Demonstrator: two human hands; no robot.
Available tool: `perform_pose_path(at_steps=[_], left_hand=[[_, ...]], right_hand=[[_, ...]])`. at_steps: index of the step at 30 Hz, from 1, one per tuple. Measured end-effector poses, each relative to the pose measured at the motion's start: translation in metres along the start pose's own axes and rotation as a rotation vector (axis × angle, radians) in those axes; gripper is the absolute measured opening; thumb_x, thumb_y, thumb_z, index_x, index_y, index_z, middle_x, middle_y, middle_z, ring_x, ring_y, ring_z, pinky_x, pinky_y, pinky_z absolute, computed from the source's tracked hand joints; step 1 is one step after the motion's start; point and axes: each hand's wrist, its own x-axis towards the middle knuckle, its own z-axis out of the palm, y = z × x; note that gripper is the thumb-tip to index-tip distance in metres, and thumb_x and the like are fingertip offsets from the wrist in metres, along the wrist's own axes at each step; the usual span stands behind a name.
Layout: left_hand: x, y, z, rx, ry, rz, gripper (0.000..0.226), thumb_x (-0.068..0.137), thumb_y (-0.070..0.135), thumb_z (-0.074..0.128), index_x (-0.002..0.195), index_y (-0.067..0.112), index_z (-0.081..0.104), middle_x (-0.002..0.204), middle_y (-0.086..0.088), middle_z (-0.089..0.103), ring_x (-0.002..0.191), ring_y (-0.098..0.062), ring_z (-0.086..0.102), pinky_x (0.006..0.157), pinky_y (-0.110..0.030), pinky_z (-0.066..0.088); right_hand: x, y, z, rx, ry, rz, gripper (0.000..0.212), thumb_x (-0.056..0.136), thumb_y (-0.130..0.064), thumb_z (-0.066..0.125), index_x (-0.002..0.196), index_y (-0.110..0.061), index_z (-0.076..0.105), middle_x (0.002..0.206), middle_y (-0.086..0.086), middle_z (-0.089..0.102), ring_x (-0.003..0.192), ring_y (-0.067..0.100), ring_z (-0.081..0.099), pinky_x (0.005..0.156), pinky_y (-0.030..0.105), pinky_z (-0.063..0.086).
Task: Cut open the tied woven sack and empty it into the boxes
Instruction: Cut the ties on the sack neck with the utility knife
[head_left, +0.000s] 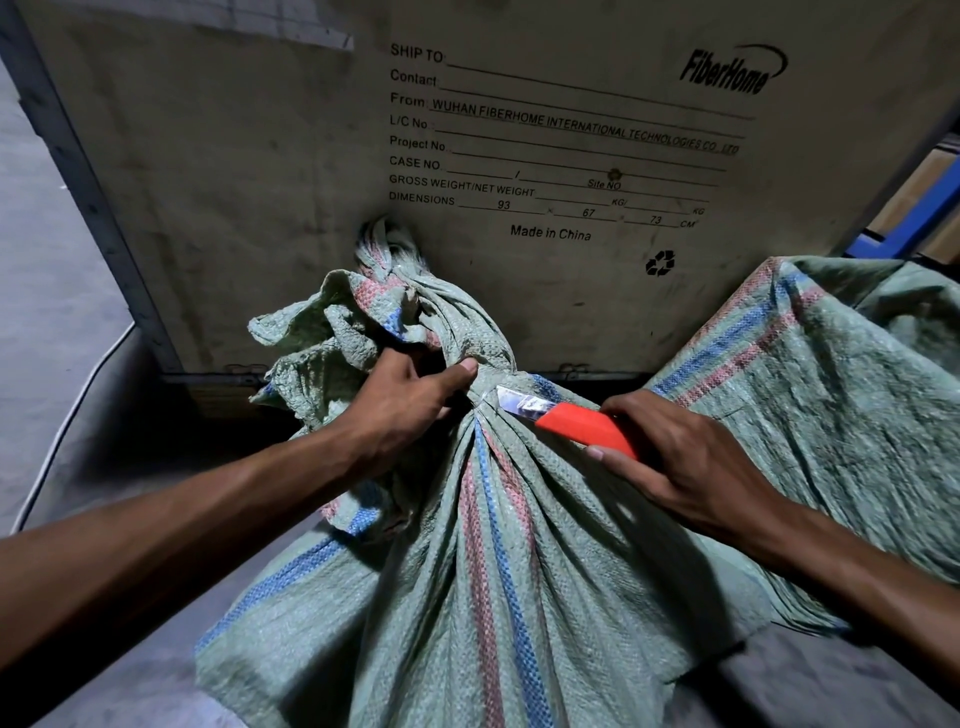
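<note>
A green woven sack (498, 545) with blue and red stripes stands in front of me, its neck gathered and tied into a knot (400, 280). My left hand (410, 405) grips the bunched neck just below the knot. My right hand (680, 457) holds an orange utility knife (582, 423). Its bare blade (511, 402) lies against the tied neck, right beside my left thumb.
A big plywood crate (260, 182) printed with shipping text rises right behind the sack. A second green woven sack (831, 364) leans at the right. A blue metal rack (924, 208) shows at the far right, and a pale cable (67, 415) runs along the grey floor at left.
</note>
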Motion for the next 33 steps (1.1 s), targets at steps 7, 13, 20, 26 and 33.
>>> perform_pose_path(at_steps=[7,13,20,26,33], left_hand=[[-0.005,0.004,0.002,0.035,-0.005,-0.020,0.027,0.090,0.027,0.062,0.074,0.007,0.053,0.082,-0.011,0.061,0.087,-0.024,0.066,0.068,-0.029,0.053],[-0.008,0.000,0.005,0.000,-0.015,-0.086,0.026,0.090,0.029,0.062,0.088,0.004,0.058,0.088,-0.016,0.063,0.082,-0.024,0.065,0.070,-0.032,0.053],[-0.015,-0.002,0.015,-0.265,-0.026,-0.294,0.019,0.092,0.015,0.060,0.098,-0.003,0.059,0.073,-0.014,0.062,0.047,-0.019,0.056,0.042,-0.023,0.048],[-0.010,0.009,0.020,-0.075,0.020,-0.279,0.012,0.094,0.003,0.053,0.083,-0.002,0.052,0.054,-0.013,0.052,0.022,-0.011,0.044,0.025,-0.011,0.031],[0.007,-0.002,0.010,0.177,0.126,-0.231,0.018,0.086,0.017,0.062,0.097,0.002,0.064,0.090,-0.011,0.068,0.075,-0.025,0.064,0.065,-0.028,0.053]], right_hand=[[-0.003,-0.006,0.005,-0.127,0.039,0.006,0.043,0.092,-0.049,0.039,0.107,-0.012,0.054,0.091,0.005,0.061,0.066,0.019,0.061,0.052,0.024,0.045],[-0.004,-0.009,0.006,-0.201,0.053,0.029,0.044,0.092,-0.050,0.035,0.105,-0.012,0.054,0.088,0.006,0.061,0.065,0.021,0.062,0.047,0.029,0.048],[0.003,-0.017,0.003,-0.326,0.038,0.055,0.046,0.093,-0.051,0.030,0.100,-0.013,0.055,0.082,0.006,0.058,0.060,0.022,0.060,0.038,0.031,0.045],[0.006,-0.022,0.000,-0.393,0.009,0.085,0.049,0.093,-0.051,0.025,0.093,-0.013,0.056,0.076,0.005,0.055,0.053,0.020,0.056,0.037,0.026,0.036],[0.017,0.001,-0.022,-0.190,0.138,0.290,0.027,0.093,-0.032,0.053,0.096,-0.006,0.051,0.074,0.001,0.047,0.045,0.002,0.038,0.040,0.012,0.022]])
